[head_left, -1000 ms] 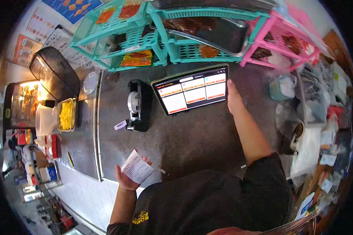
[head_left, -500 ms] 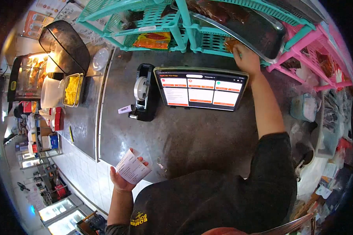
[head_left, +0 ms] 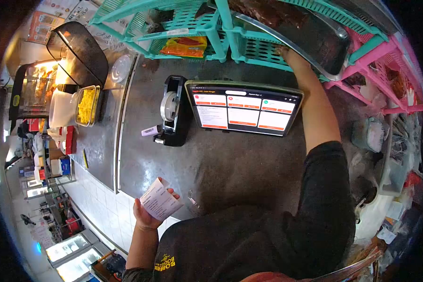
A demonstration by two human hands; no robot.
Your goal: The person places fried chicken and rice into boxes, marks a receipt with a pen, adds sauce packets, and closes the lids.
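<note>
My left hand (head_left: 148, 217) grips a white printed receipt (head_left: 160, 201), fingers wrapped behind it and thumb at its left edge. It is low in the view, near the counter's front edge. My right arm stretches up past the tablet's right side, and my right hand (head_left: 293, 58) reaches into a teal plastic basket (head_left: 251, 49). A metal tray (head_left: 322, 51) with dark brown contents overhangs the basket. My right fingers are mostly hidden there, so what they touch cannot be made out. The tablet (head_left: 244, 111) stands on the counter with a lit screen of white panels.
Left of the tablet are a black tape dispenser (head_left: 173, 110) and a small light-purple marker (head_left: 151, 131). A tub of yellow food (head_left: 87, 105) stands near a lit display case (head_left: 37, 94). An orange packet (head_left: 185, 47) lies in the left teal basket; pink baskets (head_left: 376, 80) stand right.
My right hand has gone deeper into the teal basket, and the brown-orange item seen at its fingers is now out of sight. My left hand keeps the receipt in nearly the same place.
</note>
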